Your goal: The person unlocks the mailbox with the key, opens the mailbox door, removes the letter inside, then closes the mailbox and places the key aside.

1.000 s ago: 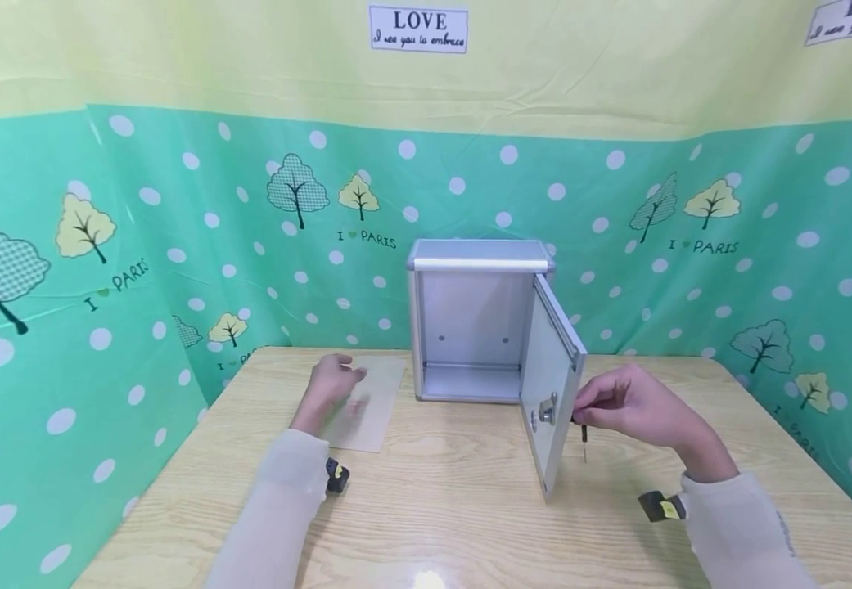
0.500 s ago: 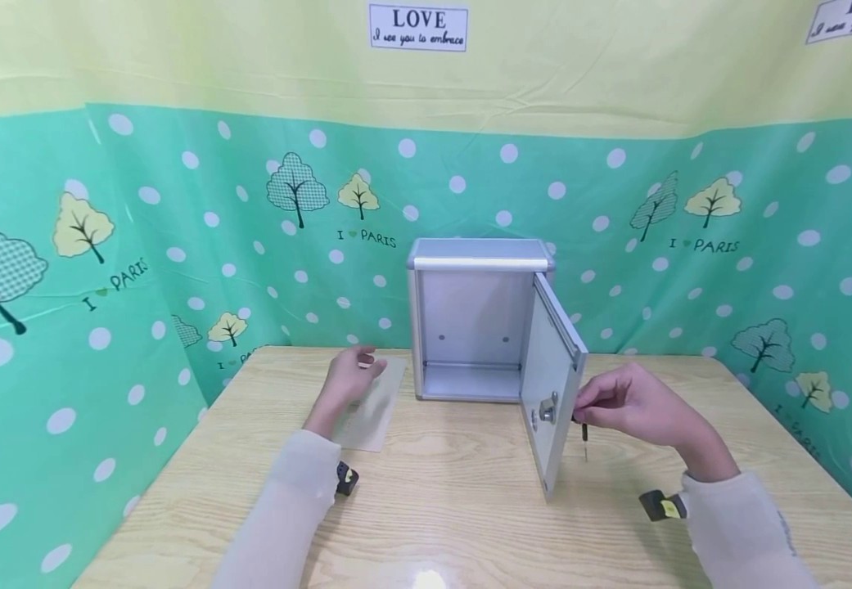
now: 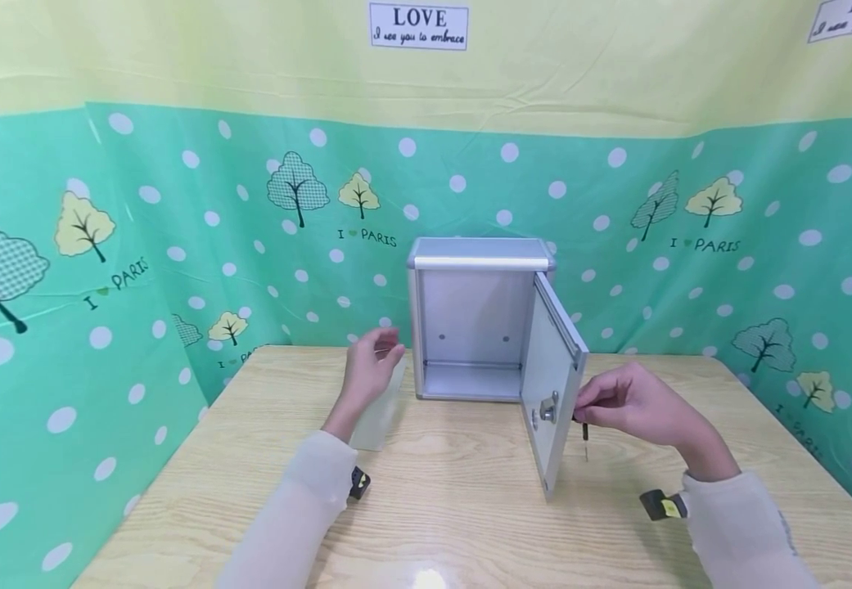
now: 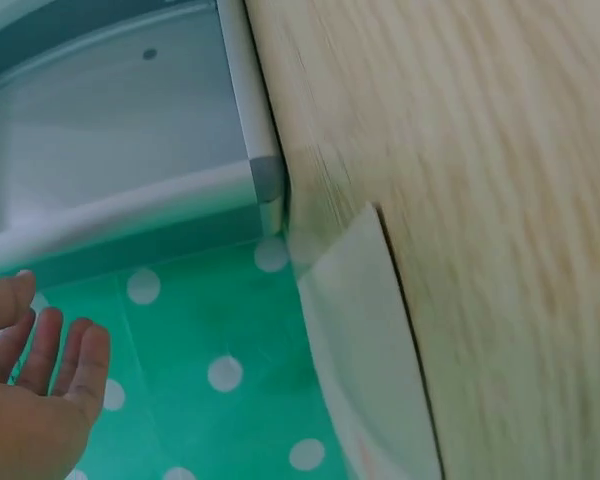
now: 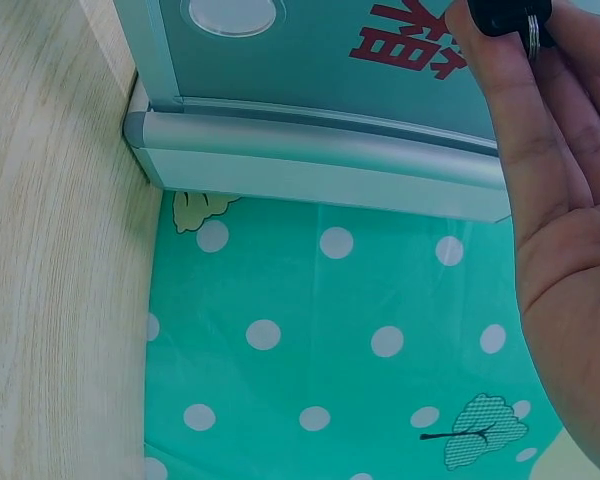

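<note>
A silver metal lock box (image 3: 481,254) stands upright at the back of the table, its hinged door (image 3: 547,352) swung out toward the front right. My right hand (image 3: 635,409) pinches a black-headed key (image 5: 507,14) at the door's outer face. From the key's ring hangs a second key (image 3: 585,433). My left hand (image 3: 371,368) is in the air left of the box, fingers loosely bent and holding nothing. Below it a pale sheet of paper or envelope (image 3: 376,425) lies on the table, partly hidden by the hand. One corner of that sheet (image 4: 365,290) shows in the left wrist view.
The light wood table (image 3: 455,507) runs back to a green polka-dotted cloth (image 3: 462,196) behind the box. Red characters (image 5: 408,45) mark the outside of the door. A metal lock (image 3: 547,408) sits on its inner face. The door's lower corner reaches out over the table.
My left hand has moved right and away from me, rising from over the pale sheet toward the box's left side. My right hand, the keys and the door have stayed put.
</note>
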The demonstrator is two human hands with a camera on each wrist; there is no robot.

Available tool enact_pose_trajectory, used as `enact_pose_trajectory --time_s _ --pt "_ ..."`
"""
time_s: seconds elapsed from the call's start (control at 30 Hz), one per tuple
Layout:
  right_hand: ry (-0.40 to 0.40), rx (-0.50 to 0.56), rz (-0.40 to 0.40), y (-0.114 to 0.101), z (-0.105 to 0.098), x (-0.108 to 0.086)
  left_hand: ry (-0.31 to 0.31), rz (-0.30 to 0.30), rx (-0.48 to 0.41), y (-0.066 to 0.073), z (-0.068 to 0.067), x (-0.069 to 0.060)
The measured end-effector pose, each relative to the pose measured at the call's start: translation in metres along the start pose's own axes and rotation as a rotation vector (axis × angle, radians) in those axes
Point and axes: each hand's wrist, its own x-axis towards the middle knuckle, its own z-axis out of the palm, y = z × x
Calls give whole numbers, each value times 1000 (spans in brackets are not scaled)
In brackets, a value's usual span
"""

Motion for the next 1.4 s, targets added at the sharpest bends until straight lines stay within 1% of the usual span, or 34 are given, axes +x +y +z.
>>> enact_pose_trajectory --time_s 0.13,0.27,0.33,0.4,0.57,0.67,0.77,0.9,1.03,1.17,1.4 --pt "4 -5 1 0 0 -1 39 49 -51 8 5 -1" --pt "4 -5 -5 0 0 -1 75 66 -92 14 9 -3" --pt "5 -5 -9 0 0 -1 70 62 -93 16 11 -3" --pt "5 -1 -10 0 0 0 52 54 -90 16 14 -2" --pt "8 -9 -6 0 0 -1 23 25 -81 11 20 -2" --pt "12 -19 1 0 1 -1 15 24 -93 9 23 -2" --pt "16 -28 15 -1 1 0 20 25 -98 9 24 -2" --pt "18 -46 37 -1 1 0 43 29 -95 9 25 -2" --pt "12 -43 28 -2 3 2 53 33 -97 7 25 -1" --pt "2 -24 18 -5 7 4 56 22 -94 7 25 -1" --pt "11 -53 90 -13 22 14 64 15 -85 11 24 -2"
